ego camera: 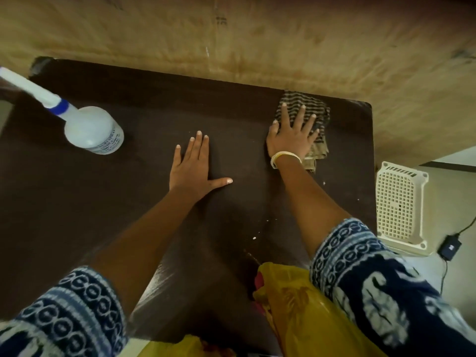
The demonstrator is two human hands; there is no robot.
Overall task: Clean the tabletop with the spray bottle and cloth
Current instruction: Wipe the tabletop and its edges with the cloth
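While the right hand (292,135) presses flat with spread, straight fingers on the striped cloth (306,119) near the far right corner of the dark surface (128,202), the left hand (193,168) lies just beside it, palm down on bare wood, fingers straight and thumb stretched toward the right arm. Well off to the left of the left hand, the spray bottle (90,127) stands upright on the same surface, its white nozzle pointing away to the left, touched by neither hand.
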